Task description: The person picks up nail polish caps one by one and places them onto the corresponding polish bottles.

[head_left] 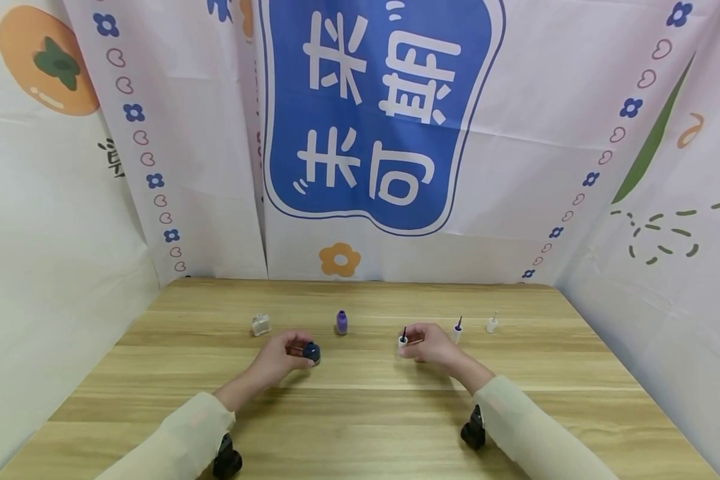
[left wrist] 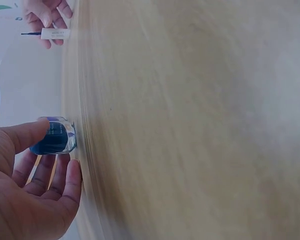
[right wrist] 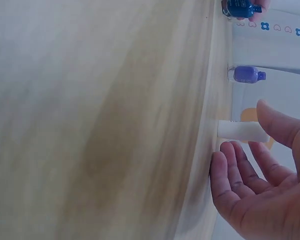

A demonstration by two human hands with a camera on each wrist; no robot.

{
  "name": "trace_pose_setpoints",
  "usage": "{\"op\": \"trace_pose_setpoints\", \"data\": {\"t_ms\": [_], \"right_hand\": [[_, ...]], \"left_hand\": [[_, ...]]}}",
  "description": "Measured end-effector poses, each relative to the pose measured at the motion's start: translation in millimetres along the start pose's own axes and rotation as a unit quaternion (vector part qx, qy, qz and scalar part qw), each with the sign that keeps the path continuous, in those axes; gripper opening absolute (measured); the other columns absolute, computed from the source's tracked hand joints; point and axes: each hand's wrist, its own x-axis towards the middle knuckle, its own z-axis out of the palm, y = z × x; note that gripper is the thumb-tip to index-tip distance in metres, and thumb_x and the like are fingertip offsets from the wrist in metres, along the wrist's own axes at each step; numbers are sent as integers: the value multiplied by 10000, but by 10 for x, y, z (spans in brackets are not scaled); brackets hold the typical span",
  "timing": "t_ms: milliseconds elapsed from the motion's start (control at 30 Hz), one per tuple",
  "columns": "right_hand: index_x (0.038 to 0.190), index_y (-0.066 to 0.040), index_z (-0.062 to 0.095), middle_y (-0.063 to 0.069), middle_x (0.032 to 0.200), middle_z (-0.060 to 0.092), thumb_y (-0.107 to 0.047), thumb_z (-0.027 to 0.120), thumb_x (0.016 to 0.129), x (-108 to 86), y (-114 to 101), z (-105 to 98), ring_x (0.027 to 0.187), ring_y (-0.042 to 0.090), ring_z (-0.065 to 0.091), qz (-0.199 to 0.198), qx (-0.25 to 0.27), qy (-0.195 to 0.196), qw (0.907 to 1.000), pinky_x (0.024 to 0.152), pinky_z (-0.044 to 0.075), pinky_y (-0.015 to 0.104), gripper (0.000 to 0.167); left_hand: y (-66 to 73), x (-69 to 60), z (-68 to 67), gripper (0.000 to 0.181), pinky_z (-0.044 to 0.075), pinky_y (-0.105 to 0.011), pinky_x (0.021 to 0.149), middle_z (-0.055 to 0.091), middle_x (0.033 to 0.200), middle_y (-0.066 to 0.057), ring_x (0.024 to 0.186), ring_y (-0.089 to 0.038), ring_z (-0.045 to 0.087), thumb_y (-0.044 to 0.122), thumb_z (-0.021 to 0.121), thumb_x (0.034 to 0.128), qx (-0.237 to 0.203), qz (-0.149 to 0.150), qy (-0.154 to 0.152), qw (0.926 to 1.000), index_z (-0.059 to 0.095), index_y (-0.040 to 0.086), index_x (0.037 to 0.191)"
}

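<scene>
Through the head view I have two hands over a wood-grain desk [head_left: 348, 420], with small bottles and their caps strung across the middle of the frame. Left of centre, the left hand [head_left: 287, 353] grips a dark blue bottle [head_left: 311, 353] between thumb and fingers; its neck is uncapped, and from the left wrist I see dark blue filling above a thick, clear glass base. Right of centre, the right hand [head_left: 433, 345] has its thumb and fingers curved about a white cap [head_left: 403, 342], which sits upside down, its dark brush pointing upward; I cannot tell whether they grip it or only surround it. Just above the dark blue bottle and to its right, a purple bottle [head_left: 342, 323] stands with its neck open, purple filling its body over a clear base. Further left, a clear bottle [head_left: 261, 325] stands, and I cannot make out whether anything is inside. On the right of the frame, a cap with a purple brush [head_left: 457, 331] stands just beside the right hand, and beyond it a cap with a pale brush [head_left: 492, 324], both bristle-end up.
</scene>
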Motion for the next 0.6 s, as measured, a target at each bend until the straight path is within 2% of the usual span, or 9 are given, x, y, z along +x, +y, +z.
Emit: {"op": "trace_pose_setpoints", "data": {"t_ms": [267,367,600], "right_hand": [[1109,77,626,95,926,632,25,723,837,-28,-60,37,753,148,533,-131,-206,-1,9997,633,481,293,294],[1088,66,637,74,902,620,20,720,841,8,0,38,736,145,504,-166,-273,-5,9995,596,443,252,265],[1046,48,644,66,896,602,16,699,863,15,31,40,703,149,468,-183,-354,12,9992,583,416,249,194]], "left_hand": [[-14,20,24,324,519,-370,806,648,993,-65,921,-205,606,-63,746,790,255,6,113,9996,646,0,1091],[-17,21,28,312,518,-369,804,648,984,-60,913,-200,604,-69,740,792,304,20,107,9995,651,2,1082],[-3,20,40,289,515,-367,807,650,970,-58,902,-194,601,-84,721,801,333,18,123,9994,656,-4,1071]]}}
